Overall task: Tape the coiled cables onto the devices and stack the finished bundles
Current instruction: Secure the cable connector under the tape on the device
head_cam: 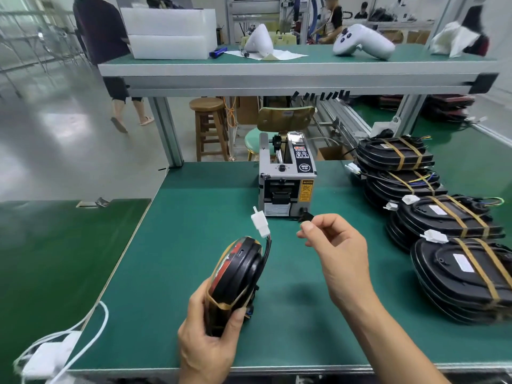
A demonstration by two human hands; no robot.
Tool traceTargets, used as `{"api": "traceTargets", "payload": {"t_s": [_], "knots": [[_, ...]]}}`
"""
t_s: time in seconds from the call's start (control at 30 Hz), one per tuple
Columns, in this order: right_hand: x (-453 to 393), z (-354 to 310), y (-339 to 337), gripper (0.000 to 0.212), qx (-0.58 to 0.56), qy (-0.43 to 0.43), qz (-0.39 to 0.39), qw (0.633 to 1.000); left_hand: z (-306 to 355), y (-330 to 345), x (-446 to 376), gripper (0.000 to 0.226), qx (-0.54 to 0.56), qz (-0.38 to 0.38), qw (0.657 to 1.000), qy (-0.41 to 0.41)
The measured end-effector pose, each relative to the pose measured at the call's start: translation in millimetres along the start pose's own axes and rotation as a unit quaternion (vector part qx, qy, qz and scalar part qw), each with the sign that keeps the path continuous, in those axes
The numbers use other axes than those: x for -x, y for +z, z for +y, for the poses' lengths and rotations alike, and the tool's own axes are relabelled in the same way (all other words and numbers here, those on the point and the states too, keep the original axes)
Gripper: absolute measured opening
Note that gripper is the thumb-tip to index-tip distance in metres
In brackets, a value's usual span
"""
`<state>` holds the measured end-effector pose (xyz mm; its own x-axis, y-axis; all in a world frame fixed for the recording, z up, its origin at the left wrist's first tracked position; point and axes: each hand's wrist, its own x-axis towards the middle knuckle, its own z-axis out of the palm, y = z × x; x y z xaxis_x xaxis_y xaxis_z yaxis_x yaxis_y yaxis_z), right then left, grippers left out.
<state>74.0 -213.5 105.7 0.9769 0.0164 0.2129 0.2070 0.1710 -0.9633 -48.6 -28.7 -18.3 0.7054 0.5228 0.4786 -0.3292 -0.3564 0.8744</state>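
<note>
Above the near middle of the green surface [194, 206], the left hand [206, 336] is curled round the lower end of a black device [238, 275], holding it tilted on edge; brownish tape already crosses its lower part and a white plug [260, 224] on short wires sticks up from its top. The right hand [329, 245] hovers just beside the plug, thumb and forefinger pinched together on what may be a clear strip of tape, too faint to be sure.

If that is tape, it could curl and stick to the fingers or to itself before reaching the device. The grip is low on the device, so a press near the top could tip it out of the hand. The loose plug may slip free if the strip lands off the wires.

The tape dispenser [286, 176] stands just beyond the right hand, close enough to be knocked. Stacks of finished bundles [448, 217] fill the right side, their plugs sticking out toward the free space. A white cable [91, 325] trails off the near left corner.
</note>
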Motion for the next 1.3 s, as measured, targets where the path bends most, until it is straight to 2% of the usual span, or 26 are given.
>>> {"api": "traceTargets", "payload": {"t_s": [0.17, 0.3, 0.47, 0.5, 0.6, 0.63, 0.73, 0.83, 0.9, 0.93, 1.0, 1.07, 1.13, 1.3], "knots": [[8.1, -9.0, 2.8, 0.007, -0.046, -0.011, 0.007, 0.999, -0.1, -0.6, -1.1, 0.067, -0.009, 0.012, 1.000, 0.006], [11.8, -9.9, 14.0, 0.017, -0.115, 0.000, -0.024, 0.993, 7.1, -0.8, -2.4, 0.064, -0.001, 0.001, 1.000, 0.016], [4.0, -0.9, 46.2, 0.021, -0.135, 0.097, -0.070, 0.984, 19.3, -1.6, -5.0, 0.059, -0.008, -0.028, 0.999, 0.018], [4.4, -1.0, 53.3, 0.027, -0.142, 0.118, -0.078, 0.980, 21.5, -2.0, -5.4, 0.059, -0.011, -0.033, 0.999, 0.015], [9.5, -3.3, 70.6, 0.067, -0.160, 0.169, -0.088, 0.969, 26.6, -2.8, -4.4, 0.059, -0.028, -0.047, 0.998, 0.020], [11.1, -3.2, 74.7, 0.072, -0.163, 0.176, -0.087, 0.967, 28.1, -2.9, -3.7, 0.060, -0.034, -0.049, 0.998, 0.024], [13.7, -2.7, 78.4, 0.063, -0.162, 0.178, -0.079, 0.967, 33.7, -1.9, -3.2, 0.076, -0.037, -0.056, 0.997, 0.039], [14.5, -2.1, 76.4, 0.071, -0.150, 0.178, -0.074, 0.970, 49.9, -0.3, -9.9, 0.088, -0.056, -0.070, 0.990, 0.110], [14.9, -2.5, 75.3, 0.066, -0.139, 0.174, -0.079, 0.972, 66.4, 1.9, -17.1, 0.077, -0.062, -0.052, 0.984, 0.156], [14.7, -1.9, 75.2, 0.057, -0.136, 0.170, -0.081, 0.973, 76.4, 3.6, -23.1, 0.062, -0.050, -0.031, 0.986, 0.156], [13.6, -1.3, 76.2, 0.041, -0.134, 0.165, -0.081, 0.974, 95.5, 7.1, -43.5, 0.030, -0.013, 0.028, 0.996, 0.086], [12.8, -0.5, 77.3, 0.030, -0.134, 0.160, -0.081, 0.975, 103.6, 9.5, -75.7, 0.013, 0.020, 0.056, 0.998, -0.027], [13.6, -1.6, 78.4, 0.023, -0.136, 0.159, -0.081, 0.974, 103.8, 10.2, -108.6, 0.007, 0.021, 0.028, 0.996, -0.085], [13.8, -1.9, 79.1, 0.019, -0.122, 0.142, -0.077, 0.979, 96.7, 18.6, -146.6, 0.002, -0.003, -0.092, 0.988, -0.121]]}}
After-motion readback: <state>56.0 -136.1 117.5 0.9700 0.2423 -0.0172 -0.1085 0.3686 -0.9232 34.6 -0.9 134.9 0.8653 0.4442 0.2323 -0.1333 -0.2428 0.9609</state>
